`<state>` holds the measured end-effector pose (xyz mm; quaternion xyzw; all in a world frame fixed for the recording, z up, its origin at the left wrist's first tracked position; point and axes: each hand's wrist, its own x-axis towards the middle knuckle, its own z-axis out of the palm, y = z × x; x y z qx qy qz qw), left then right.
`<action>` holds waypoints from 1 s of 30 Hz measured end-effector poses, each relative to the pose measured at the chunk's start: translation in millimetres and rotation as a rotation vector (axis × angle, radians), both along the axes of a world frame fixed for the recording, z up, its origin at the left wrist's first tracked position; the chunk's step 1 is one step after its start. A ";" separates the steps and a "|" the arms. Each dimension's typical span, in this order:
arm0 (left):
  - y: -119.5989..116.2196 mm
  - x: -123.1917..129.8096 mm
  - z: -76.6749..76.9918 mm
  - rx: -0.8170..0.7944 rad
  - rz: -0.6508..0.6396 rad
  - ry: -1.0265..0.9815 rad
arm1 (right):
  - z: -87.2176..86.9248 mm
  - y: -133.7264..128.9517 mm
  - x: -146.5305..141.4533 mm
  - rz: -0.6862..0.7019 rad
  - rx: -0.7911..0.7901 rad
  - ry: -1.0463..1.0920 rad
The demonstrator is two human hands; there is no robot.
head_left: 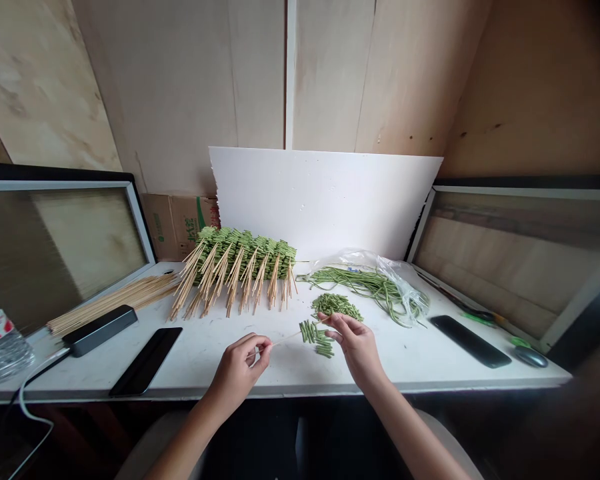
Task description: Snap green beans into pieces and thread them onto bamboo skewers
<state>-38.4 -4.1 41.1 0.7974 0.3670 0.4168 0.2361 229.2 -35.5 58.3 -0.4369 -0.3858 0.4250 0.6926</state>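
Over the front of the table, my left hand (243, 363) is closed around the near end of a thin bamboo skewer (285, 341), which slants up to the right. My right hand (351, 339) pinches at the skewer's far end; whether a bean piece is also between its fingertips is hidden. Several cut green bean pieces (308, 331) lie side by side across the skewer and look threaded on it. Just below them are more short bean pieces (325, 347). Behind my right hand sits a heap of cut bean pieces (337, 305).
Finished bean skewers (245, 257) are stacked at the back left, beside loose bamboo skewers (115, 299). Long uncut beans (357, 281) lie by a plastic bag (403, 283). Around them are a phone (147, 361), a black box (100, 330), a water bottle (0, 347), a dark slab (470, 341) and a mouse (530, 356).
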 end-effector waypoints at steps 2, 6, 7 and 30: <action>0.3 0.2 -1.1 0.006 -0.001 0.002 | -1.0 -0.3 -1.0 -0.003 0.005 -0.001; 1.4 -0.3 -3.7 0.015 -0.007 0.003 | -1.2 -1.4 -1.8 -0.019 0.020 -0.013; 1.6 -0.5 -4.2 0.019 -0.007 0.001 | -1.0 -1.8 -1.8 -0.021 0.021 -0.016; 3.0 -1.0 6.0 0.031 0.038 -0.074 | -7.2 5.2 3.0 0.057 -0.012 -0.076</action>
